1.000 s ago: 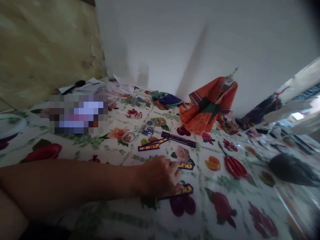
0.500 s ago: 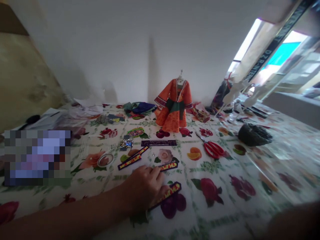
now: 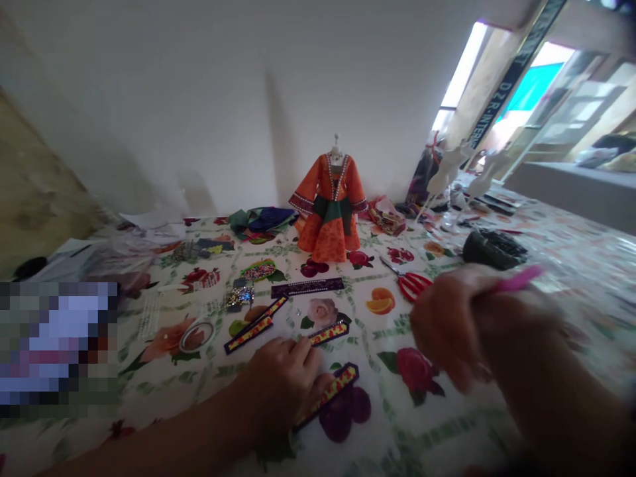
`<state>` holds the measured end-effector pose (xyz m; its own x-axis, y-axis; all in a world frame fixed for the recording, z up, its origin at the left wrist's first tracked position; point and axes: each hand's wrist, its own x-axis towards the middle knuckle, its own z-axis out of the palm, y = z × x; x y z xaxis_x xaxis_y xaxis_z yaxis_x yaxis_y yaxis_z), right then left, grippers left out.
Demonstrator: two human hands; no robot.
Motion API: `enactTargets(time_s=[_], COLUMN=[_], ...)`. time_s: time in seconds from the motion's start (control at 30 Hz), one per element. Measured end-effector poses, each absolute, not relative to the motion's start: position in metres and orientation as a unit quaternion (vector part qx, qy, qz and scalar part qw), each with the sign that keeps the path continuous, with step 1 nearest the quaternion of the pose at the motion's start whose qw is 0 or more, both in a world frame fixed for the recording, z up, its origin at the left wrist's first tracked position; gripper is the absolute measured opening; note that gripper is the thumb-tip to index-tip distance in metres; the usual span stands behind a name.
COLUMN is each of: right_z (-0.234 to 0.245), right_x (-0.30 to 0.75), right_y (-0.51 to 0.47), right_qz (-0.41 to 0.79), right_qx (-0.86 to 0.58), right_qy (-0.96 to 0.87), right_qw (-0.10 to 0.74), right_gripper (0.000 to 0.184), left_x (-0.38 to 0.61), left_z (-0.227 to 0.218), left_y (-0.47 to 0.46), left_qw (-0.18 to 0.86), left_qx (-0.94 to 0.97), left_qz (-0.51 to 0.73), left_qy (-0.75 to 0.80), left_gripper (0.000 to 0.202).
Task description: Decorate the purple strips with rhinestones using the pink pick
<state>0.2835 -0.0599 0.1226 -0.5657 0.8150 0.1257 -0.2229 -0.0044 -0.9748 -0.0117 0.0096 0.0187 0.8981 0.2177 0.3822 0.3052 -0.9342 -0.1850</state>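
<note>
My left hand (image 3: 283,381) lies on the fruit-patterned tablecloth (image 3: 437,430), its fingers curled over the end of a beaded purple strip (image 3: 332,391). A second beaded strip (image 3: 328,332) lies just beyond its fingertips. My right hand (image 3: 460,324) hovers above the table at the right, blurred by motion, closed around a thin pink stick (image 3: 517,281). A third strip (image 3: 256,324) and a dark purple strip (image 3: 307,287) lie farther out.
A small orange robe on a mannequin stand (image 3: 328,209) stands at the back by the wall. Red scissors (image 3: 410,281) lie to its right, a dark bundle (image 3: 491,248) beyond them. A tape roll (image 3: 196,334), beads and fabric scraps (image 3: 261,222) are scattered on the left.
My right hand has come into view from the right with the pink stick. The view swung right. My left hand stayed on the beaded strip.
</note>
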Motion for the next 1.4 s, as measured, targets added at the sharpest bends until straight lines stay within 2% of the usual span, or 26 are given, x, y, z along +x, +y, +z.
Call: enactTargets(time_s=[0.07,0.13,0.37,0.5,0.67,1.0,1.4], right_z=[0.103,0.08,0.031,0.028,0.029,0.026,0.025], right_x=[0.275,0.267,0.256,0.255,0.254,0.252,0.255], right_y=[-0.048,-0.037,-0.021,-0.021,-0.021,-0.02,-0.02], right_qz=[0.681,0.712,0.764,0.769,0.771,0.766,0.762], right_qx=[-0.192,-0.178,-0.228,-0.23,-0.237,-0.248,-0.253], right_qy=[-0.585,-0.548,-0.475,-0.466,-0.461,-0.466,-0.473], right_qw=[0.396,0.4,0.372,0.372,0.37,0.366,0.362], right_gripper=[0.022,0.02,0.028,0.031,0.031,0.03,0.033], left_x=[-0.012,-0.012,-0.01,-0.01,-0.012,-0.01,-0.011], left_z=[0.017,0.016,0.019,0.018,0.019,0.018,0.005], left_y=[0.01,0.011,0.011,0.01,0.008,0.009,0.01], left_qw=[0.12,0.117,0.097,0.088,0.08,0.077,0.097], left_qx=[-0.966,-0.967,-0.967,-0.969,-0.97,-0.962,-0.965], left_qz=[-0.184,-0.185,-0.199,-0.2,-0.192,-0.219,-0.206], left_qy=[-0.135,-0.132,-0.125,-0.114,-0.127,-0.141,-0.132], left_gripper=[0.017,0.017,0.016,0.019,0.012,0.01,0.016])
